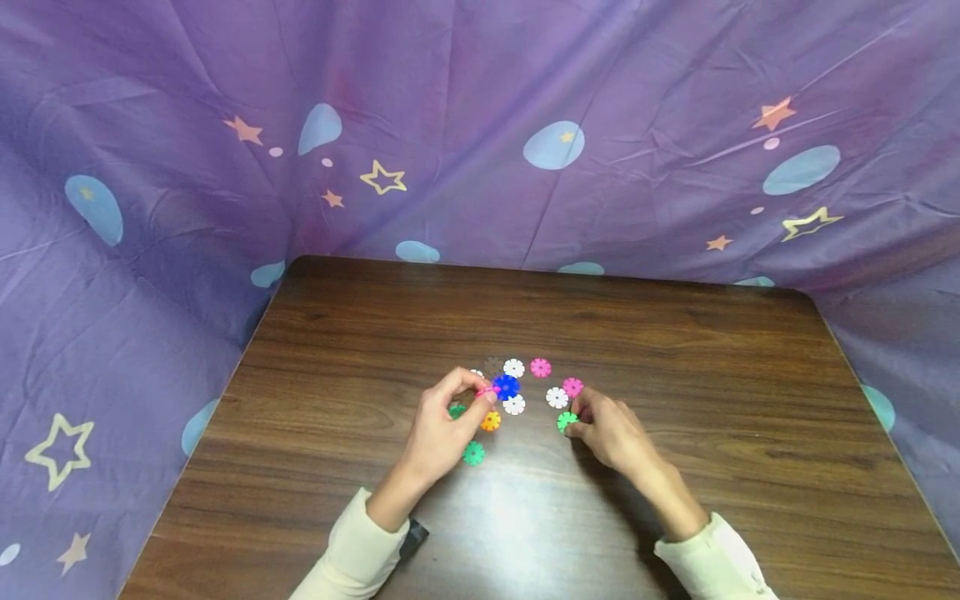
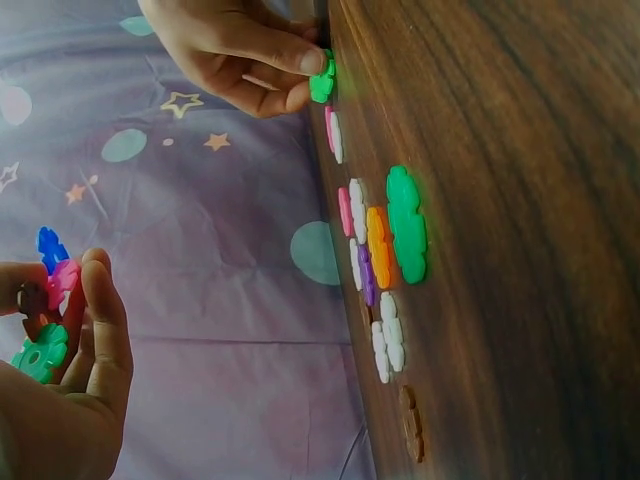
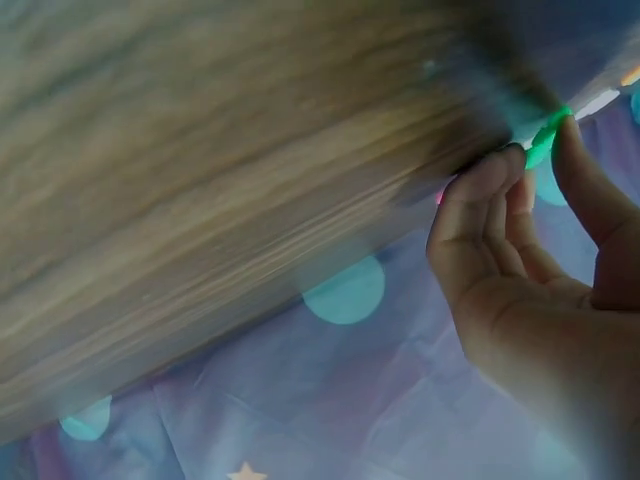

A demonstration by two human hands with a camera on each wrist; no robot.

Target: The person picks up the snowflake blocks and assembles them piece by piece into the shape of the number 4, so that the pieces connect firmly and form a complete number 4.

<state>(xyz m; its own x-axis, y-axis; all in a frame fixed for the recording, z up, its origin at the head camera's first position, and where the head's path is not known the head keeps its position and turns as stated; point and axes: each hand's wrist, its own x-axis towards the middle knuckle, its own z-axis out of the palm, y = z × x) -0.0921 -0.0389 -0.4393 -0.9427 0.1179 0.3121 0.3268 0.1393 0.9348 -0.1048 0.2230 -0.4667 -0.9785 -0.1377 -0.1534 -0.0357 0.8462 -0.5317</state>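
My left hand point(image 1: 441, 423) holds a small cluster of notched plastic discs between thumb and fingers, above the table. In the left wrist view the cluster shows a blue disc point(image 2: 51, 250), a pink disc point(image 2: 63, 284) and a green disc point(image 2: 37, 360), with brown partly hidden by the fingers. My right hand point(image 1: 617, 433) pinches a bright green disc point(image 1: 566, 422) by its edge, low over the tabletop. Close to those fingertips lie a pink disc point(image 1: 573, 386) and a white disc point(image 1: 557, 403).
Loose discs lie on the wooden table point(image 1: 675, 350) between and beyond the hands: an orange disc point(image 1: 491, 425), a green disc point(image 1: 473, 458), another pink disc point(image 1: 541, 372), a brown disc point(image 1: 492, 363) and several white ones. Behind the table hangs a purple curtain point(image 1: 480, 150) with stars.
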